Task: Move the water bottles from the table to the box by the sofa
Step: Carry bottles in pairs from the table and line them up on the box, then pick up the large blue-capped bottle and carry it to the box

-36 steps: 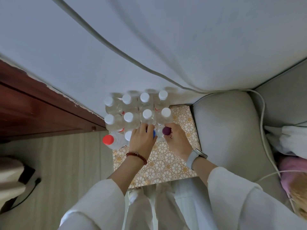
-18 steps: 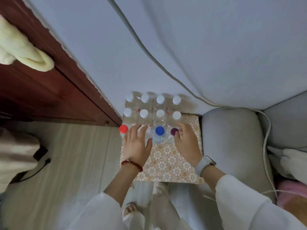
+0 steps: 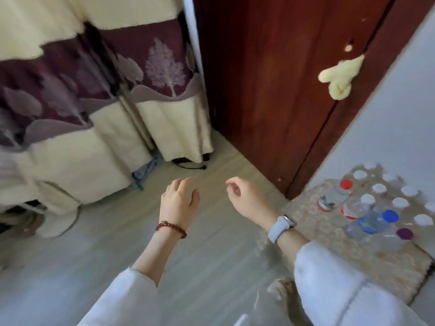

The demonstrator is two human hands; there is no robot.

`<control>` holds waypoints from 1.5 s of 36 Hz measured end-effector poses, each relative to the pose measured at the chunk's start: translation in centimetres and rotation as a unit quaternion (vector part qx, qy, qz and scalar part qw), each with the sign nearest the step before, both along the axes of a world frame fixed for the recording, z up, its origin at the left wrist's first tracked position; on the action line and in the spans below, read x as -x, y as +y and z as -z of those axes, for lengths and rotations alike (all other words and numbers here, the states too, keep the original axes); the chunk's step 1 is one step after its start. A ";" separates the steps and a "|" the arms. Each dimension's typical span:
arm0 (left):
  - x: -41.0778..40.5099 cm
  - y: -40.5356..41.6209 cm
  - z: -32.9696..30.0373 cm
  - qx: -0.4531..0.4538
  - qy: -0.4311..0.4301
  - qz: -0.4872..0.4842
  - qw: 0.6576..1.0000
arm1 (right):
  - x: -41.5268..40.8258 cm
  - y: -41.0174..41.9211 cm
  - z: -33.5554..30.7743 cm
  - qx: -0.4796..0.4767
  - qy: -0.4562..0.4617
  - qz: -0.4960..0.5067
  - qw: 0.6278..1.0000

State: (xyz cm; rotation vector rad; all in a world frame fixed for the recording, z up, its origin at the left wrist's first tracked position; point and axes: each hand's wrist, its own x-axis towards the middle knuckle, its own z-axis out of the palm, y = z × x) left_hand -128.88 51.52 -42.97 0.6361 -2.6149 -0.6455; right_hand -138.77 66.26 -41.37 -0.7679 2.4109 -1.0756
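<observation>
Clear plastic water bottles (image 3: 376,203) stand packed together on a floral-patterned box (image 3: 367,267) at the right of the view, most with white caps, one with a red cap (image 3: 346,184), one with a blue cap (image 3: 390,216) and one with a purple cap (image 3: 404,233) (the picture is blurred, so the exact count is hard to tell). The box sits on the floor against a pale wall (image 3: 388,118), just beside the foot of a dark red wooden door (image 3: 270,78).

Both hands hang in the air well to the left of the box, over the pale wood-grain floor (image 3: 117,243), and neither touches a bottle. The left hand (image 3: 179,201), with a red bead bracelet (image 3: 171,228) at the wrist, has its fingers loosely spread and holds nothing. The right hand (image 3: 244,196), nearer the box and wearing a pale watch (image 3: 281,225), has its fingers lightly curled and is likewise empty. White sleeves (image 3: 329,290) cover both forearms.

Farther from the box, beyond the hands, a cream and maroon curtain (image 3: 94,90) with a tree print hangs to the floor. A pale yellow cloth (image 3: 339,77) hangs on the door.
</observation>
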 end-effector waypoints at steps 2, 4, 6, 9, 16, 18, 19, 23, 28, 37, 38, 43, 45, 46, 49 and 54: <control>-5.4 -3.7 -0.6 0.003 0.009 -0.041 0.999 | -3.3 -3.8 -0.5 0.011 0.004 -0.037 0.999; -14.2 -8.8 -1.5 0.012 0.004 -0.122 0.992 | -9.3 -10.1 -1.0 0.021 0.016 -0.114 0.993; -22.6 -12.7 -1.8 0.020 0.007 -0.221 0.975 | -15.3 -15.6 -1.5 0.029 0.008 -0.179 0.983; -33.8 -16.8 -2.6 0.028 0.021 -0.338 0.941 | -24.2 -23.3 -2.1 0.041 -0.003 -0.273 0.961; -52.6 -22.1 -3.5 0.034 0.037 -0.506 0.861 | -42.2 -36.9 -2.8 0.024 0.023 -0.476 0.879; -57.0 -23.8 -3.2 0.027 0.039 -0.544 0.838 | -47.0 -40.5 -2.5 0.023 0.032 -0.520 0.853; -59.2 -24.8 -2.9 0.029 0.040 -0.559 0.827 | -49.3 -42.2 -2.3 0.022 0.034 -0.540 0.841; -67.4 -30.1 -2.0 0.031 0.045 -0.613 0.788 | -58.5 -49.8 -1.6 0.024 0.040 -0.603 0.796; -77.5 -39.6 -2.6 0.024 0.041 -0.667 0.744 | -69.6 -61.0 -1.8 0.030 0.024 -0.648 0.761; -94.6 -51.2 -5.7 0.021 0.046 -0.747 0.663 | -89.9 -76.1 -4.5 0.047 0.043 -0.728 0.683; -96.6 -51.8 -5.7 0.022 0.044 -0.755 0.654 | -92.1 -77.3 -4.6 0.050 0.045 -0.736 0.674; -107.8 -56.0 -4.7 0.023 0.043 -0.788 0.614 | -103.9 -83.5 -4.3 0.066 0.064 -0.773 0.628; -112.8 -58.3 -4.4 0.027 0.041 -0.795 0.605 | -108.9 -86.4 -4.0 0.074 0.069 -0.780 0.618; -115.3 -59.5 -4.4 0.029 0.041 -0.798 0.601 | -111.4 -87.8 -4.0 0.078 0.071 -0.782 0.614; -123.3 -63.5 -4.8 0.032 0.055 -0.805 0.590 | -119.6 -92.4 -4.3 0.081 0.080 -0.784 0.610; -135.7 -70.5 -7.0 0.022 0.069 -0.808 0.584 | -132.4 -100.0 -6.4 0.092 0.085 -0.782 0.611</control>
